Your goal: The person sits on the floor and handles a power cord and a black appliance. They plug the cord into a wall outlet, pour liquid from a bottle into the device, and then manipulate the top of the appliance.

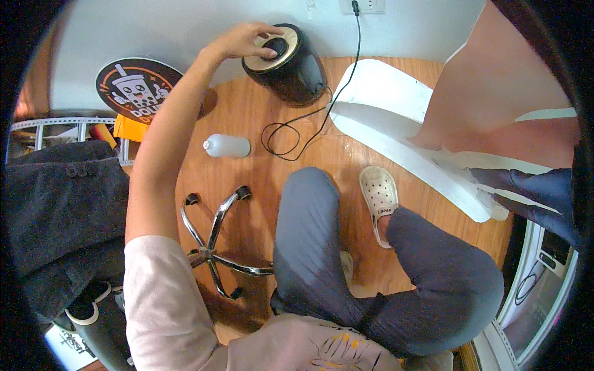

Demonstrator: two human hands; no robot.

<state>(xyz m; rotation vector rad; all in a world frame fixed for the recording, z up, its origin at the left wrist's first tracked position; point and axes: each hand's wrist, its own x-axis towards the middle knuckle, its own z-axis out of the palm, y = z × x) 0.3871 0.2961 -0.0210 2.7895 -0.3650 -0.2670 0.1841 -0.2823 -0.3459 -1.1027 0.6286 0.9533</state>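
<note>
My left arm stretches far forward, and its hand rests on top of a black rounded appliance standing against the wall. The top is cream-coloured with a round black knob in its middle. My thumb touches the near side of the knob, while the fingers spread across the top toward the far rim. The hand looks open, its thumb and fingers apart. A black cord runs loosely looped over the floor beside the appliance up to a wall socket. My right hand is outside the picture.
A pale bottle lies on the wooden floor. Nearby are a chrome wheeled chair base, a round black sign, and a white curved piece of furniture. Dark fabric hangs at left; a large pinkish-beige shape fills the upper right.
</note>
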